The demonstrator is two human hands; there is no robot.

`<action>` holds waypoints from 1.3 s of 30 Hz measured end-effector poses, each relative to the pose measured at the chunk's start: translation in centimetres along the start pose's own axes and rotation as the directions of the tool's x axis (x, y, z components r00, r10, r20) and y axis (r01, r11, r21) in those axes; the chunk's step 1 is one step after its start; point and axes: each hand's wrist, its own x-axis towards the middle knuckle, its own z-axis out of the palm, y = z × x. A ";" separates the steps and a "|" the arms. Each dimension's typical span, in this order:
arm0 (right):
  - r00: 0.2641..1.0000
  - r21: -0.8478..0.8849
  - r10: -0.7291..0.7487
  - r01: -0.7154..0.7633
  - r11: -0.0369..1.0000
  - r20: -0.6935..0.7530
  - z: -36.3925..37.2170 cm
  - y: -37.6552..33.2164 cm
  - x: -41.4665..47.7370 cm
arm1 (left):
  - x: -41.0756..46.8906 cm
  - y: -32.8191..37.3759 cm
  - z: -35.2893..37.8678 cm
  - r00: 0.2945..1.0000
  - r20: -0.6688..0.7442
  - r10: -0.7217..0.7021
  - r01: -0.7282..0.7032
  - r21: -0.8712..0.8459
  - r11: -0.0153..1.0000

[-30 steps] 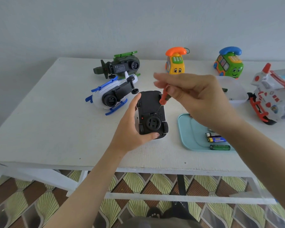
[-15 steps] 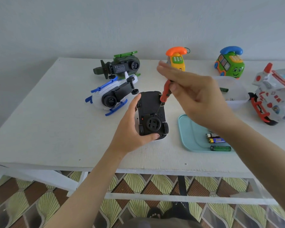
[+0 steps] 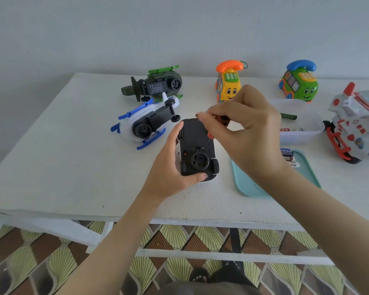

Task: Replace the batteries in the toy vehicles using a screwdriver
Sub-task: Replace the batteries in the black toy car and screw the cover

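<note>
A toy car (image 3: 195, 143) lies upside down near the table's front, its black underside up. My left hand (image 3: 170, 167) grips it from the left, thumb at its near end. My right hand (image 3: 241, 128) pinches a small red-handled screwdriver (image 3: 210, 135) above the car; the thin tip touches the underside beside the round hub. Most of the handle is hidden by my fingers. Several batteries (image 3: 288, 156) lie on a teal tray (image 3: 249, 186) to the right.
A blue-white helicopter (image 3: 143, 124) and a green one (image 3: 156, 85) lie overturned at the back left. Two phone-shaped toy cars (image 3: 228, 81) (image 3: 298, 81), a clear tub (image 3: 300, 124) and a red-white helicopter (image 3: 354, 126) stand at the back right on the white table (image 3: 62, 156).
My right hand has turned and dropped lower over the car, twisting the screwdriver; its handle is now mostly covered by my fingers. The left hand and the car have stayed put.
</note>
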 end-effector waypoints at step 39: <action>0.971 0.096 0.016 -0.041 0.995 0.240 -1.3 1.5 0.4 | 0.1 -0.3 -0.1 0.999 0.012 -0.032 0.032 -0.009 0.999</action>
